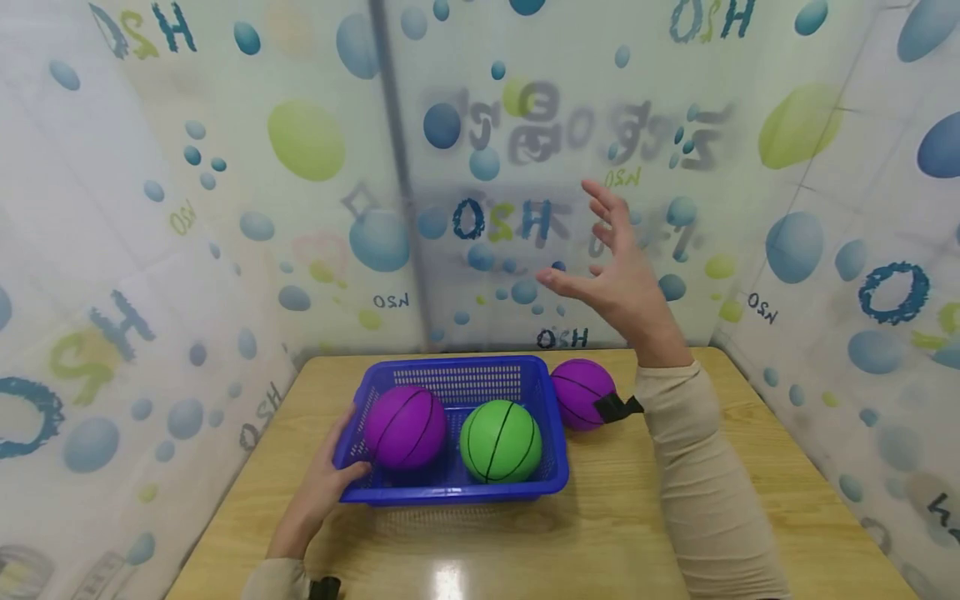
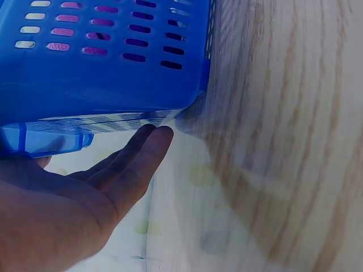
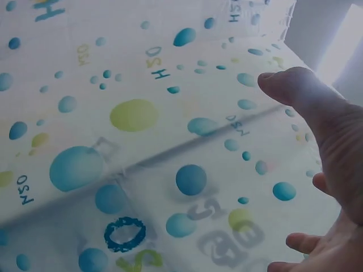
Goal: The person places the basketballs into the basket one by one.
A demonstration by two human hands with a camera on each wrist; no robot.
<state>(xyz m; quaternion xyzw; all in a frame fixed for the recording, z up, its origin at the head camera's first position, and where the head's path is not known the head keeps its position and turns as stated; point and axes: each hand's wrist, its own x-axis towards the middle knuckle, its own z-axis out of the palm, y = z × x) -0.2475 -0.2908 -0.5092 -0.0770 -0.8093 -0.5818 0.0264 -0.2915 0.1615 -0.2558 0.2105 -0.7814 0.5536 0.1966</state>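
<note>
Beige sleeve (image 1: pixel 705 479), lower right. Below centre, a blue plastic basket (image 1: pixel 465 493) holds a purple basketball (image 1: pixel 405 427) and a green basketball (image 1: pixel 500 443). Left hand (image 1: pixel 324 485) grips its left rim, thumb over; keeping that hold firm should prevent sliding. Right hand (image 1: pixel 628 287), right of centre, hangs raised, thumb and fingers wide apart, empty.

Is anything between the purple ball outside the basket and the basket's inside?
Yes: the blue basket's right wall stands between the outside purple ball and the interior, with the green ball just inside. Nothing visible blocks the way over that wall.
</note>
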